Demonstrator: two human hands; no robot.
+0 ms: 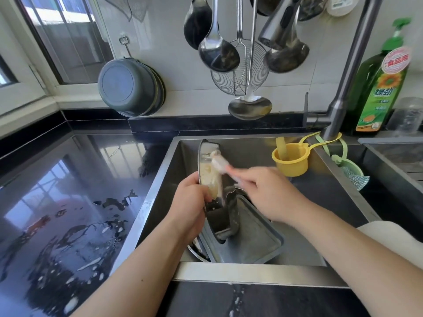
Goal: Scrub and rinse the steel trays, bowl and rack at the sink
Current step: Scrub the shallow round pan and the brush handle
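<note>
Ladles [218,52] and a wire skimmer [239,75] hang at twelve o'clock; green detergent bottle [378,88] at two; wet black bench [68,191] at nine.

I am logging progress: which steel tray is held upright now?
The soapy tray gripped by the left hand; the other tray lies flat in the sink.

The green detergent bottle [378,88] reads "绿劲" and, seemingly, "食品用".

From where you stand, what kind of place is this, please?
Most likely a home kitchen, at the sink. Ladles and a wire skimmer hang on the tiled wall, a green dish soap bottle stands by the faucet.
</note>
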